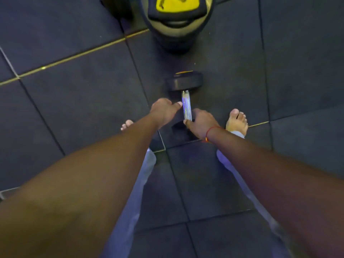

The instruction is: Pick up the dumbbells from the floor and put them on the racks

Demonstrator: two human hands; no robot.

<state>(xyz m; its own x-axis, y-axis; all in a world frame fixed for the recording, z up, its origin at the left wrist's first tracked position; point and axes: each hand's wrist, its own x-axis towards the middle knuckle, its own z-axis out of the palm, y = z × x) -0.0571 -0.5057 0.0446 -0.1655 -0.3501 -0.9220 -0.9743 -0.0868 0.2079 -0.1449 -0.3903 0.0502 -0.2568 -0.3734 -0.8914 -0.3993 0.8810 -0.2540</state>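
Note:
A black dumbbell (184, 81) with a shiny metal handle lies on the dark rubber floor, pointing away from me. Its far head shows a yellow edge, and its near head is mostly hidden under my right hand. My left hand (163, 111) is just left of the handle, its straight thumb tip touching the bar. My right hand (202, 123), with a red thread on the wrist, sits at the handle's near end with its thumb against the bar. The fingers of both hands are hidden, and neither hand closes round the bar.
A large black and yellow weight (176, 17) stands on the floor just beyond the dumbbell. My bare right foot (237, 122) is to the right of the dumbbell and my left foot (127, 124) is partly hidden under my left arm. No rack is in view.

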